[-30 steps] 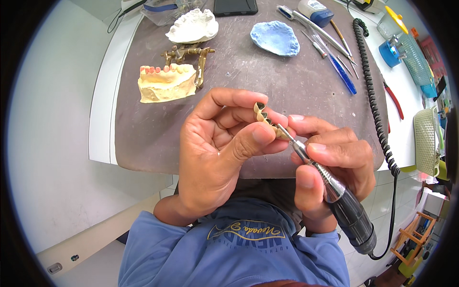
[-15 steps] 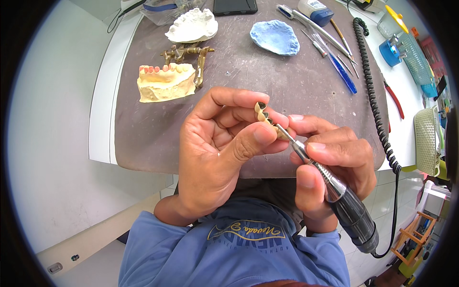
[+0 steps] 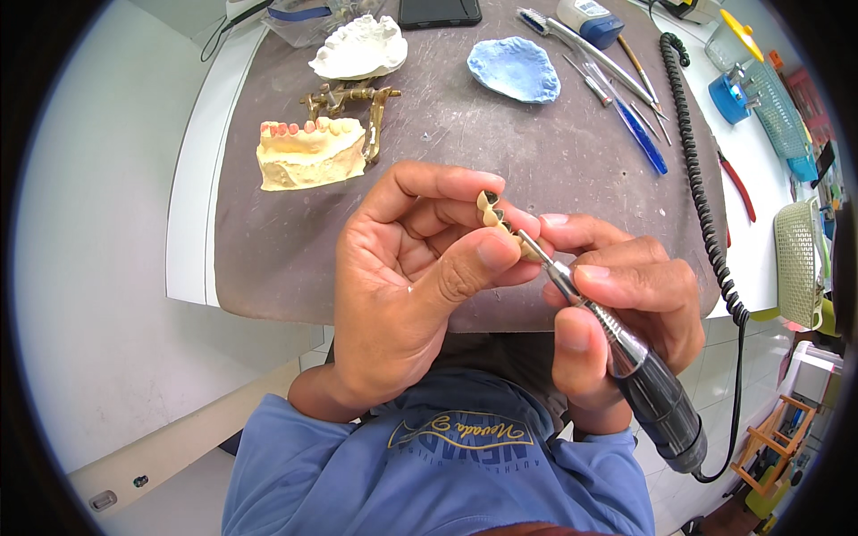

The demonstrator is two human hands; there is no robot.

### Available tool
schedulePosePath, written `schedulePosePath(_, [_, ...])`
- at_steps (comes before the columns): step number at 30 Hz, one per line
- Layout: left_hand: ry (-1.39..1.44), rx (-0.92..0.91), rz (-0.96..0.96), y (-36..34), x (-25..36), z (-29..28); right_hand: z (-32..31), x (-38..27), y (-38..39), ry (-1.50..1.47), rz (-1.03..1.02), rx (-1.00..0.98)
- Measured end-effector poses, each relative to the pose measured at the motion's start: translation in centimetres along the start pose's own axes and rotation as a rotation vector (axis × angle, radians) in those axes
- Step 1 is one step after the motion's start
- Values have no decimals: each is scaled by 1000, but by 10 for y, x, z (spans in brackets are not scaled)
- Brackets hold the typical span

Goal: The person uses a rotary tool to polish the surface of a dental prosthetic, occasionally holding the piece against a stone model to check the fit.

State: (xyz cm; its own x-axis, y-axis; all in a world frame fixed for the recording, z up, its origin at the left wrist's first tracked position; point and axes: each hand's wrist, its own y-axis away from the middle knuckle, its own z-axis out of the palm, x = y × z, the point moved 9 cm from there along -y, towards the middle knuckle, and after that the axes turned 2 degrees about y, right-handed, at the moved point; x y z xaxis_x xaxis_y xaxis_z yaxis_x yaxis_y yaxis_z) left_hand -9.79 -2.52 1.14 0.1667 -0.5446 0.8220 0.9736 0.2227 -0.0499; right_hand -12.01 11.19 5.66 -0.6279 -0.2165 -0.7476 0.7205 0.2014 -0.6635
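Observation:
Between the thumb and fingers of my left hand (image 3: 416,246) is a dental bridge (image 3: 491,211), a short row of cream tooth crowns with dark hollow insides. My right hand (image 3: 626,304) grips a black and silver rotary handpiece (image 3: 657,397) much like a pen. The handpiece's thin metal tip reaches the bridge's near right end; whether it touches cannot be made out. My left thumb and fingertips hide part of the bridge. Left of my hands stands a yellowish dental cast (image 3: 311,159) with some reddish teeth, joined to a brass articulator (image 3: 374,125).
A white plaster cast (image 3: 359,49) and a blue moulded piece (image 3: 514,71) lie farther back on the brown mat (image 3: 268,259). A blue pen (image 3: 642,138) lies among slim tools. The coiled black cord (image 3: 693,170) runs down the right side, near red-handled pliers (image 3: 737,186).
Both hands stay nearly in place. The bridge and the handpiece tip have shifted only very slightly against each other.

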Motion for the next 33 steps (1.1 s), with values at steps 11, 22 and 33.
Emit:
schedulePosePath(11, [-5,-1,10,0,0,0,-1,1,1,5,27,19])
schedulePosePath(22, [16,1,7,0,0,0,-2,2,2,-16,34,21])
schedulePosePath(33, [39,7,10,0,-1,-1,-1,1,2,-7,28,-22])
